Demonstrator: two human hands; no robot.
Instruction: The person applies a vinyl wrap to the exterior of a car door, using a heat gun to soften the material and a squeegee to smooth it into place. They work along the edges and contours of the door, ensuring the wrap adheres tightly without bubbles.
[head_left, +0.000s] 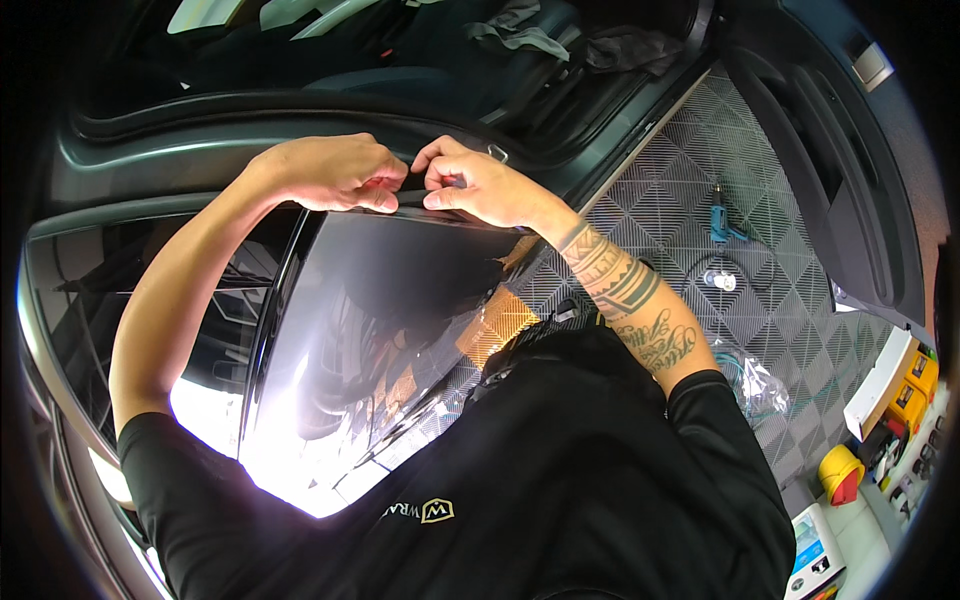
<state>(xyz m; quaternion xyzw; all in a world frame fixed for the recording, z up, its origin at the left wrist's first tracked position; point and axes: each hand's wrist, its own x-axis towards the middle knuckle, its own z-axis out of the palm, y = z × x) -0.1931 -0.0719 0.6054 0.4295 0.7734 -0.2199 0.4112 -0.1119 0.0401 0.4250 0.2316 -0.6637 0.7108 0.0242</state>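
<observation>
Floor [640, 180]: dark and lighter grey, ribbed tiles in a diamond pattern. A blue pistol-shaped tool [719, 222] and crumpled clear plastic [757, 385] lie on it. Lower right: white-fronted unit [868, 395], yellow cases [907, 405] beside it; near these, a yellow and red round container [840, 474] and a white box with a blue panel [817, 548]. Lighting: strong; white glare [300, 455] at lower left.

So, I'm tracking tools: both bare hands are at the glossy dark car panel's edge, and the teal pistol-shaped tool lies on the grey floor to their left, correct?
Wrong side: the head view shows the teal pistol-shaped tool on the grey floor, right of the left hand and right hand.
</observation>
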